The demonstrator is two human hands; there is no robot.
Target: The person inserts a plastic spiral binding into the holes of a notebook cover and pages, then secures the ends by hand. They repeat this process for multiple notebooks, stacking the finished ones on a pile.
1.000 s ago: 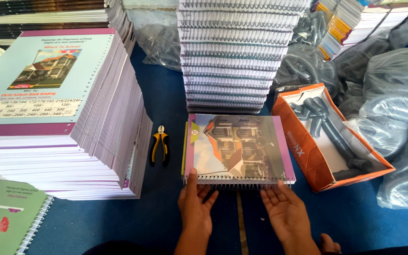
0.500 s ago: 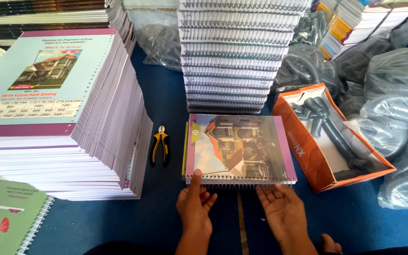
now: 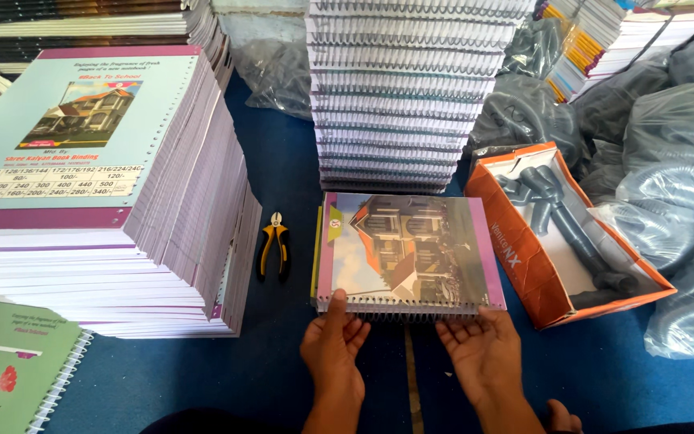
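A notebook (image 3: 408, 249) with a house picture on its cover lies flat on the blue floor covering, its black spiral binding along the near edge. My left hand (image 3: 333, 347) rests at that near edge on the left, thumb on the cover, fingers spread at the coil. My right hand (image 3: 483, 350) touches the coil at the right end, fingers apart. Neither hand has closed around the notebook.
A tall stack of unbound pink-edged notebooks (image 3: 106, 209) stands at left. Yellow-handled pliers (image 3: 273, 245) lie between it and the notebook. A stack of spiral-bound notebooks (image 3: 411, 88) rises behind. An orange box of black coils (image 3: 564, 233) sits right, a green notebook (image 3: 10, 370) bottom left.
Both hands have shifted slightly along the spiral edge, the right hand moving in closer to the coil. The notebook has stayed in place.
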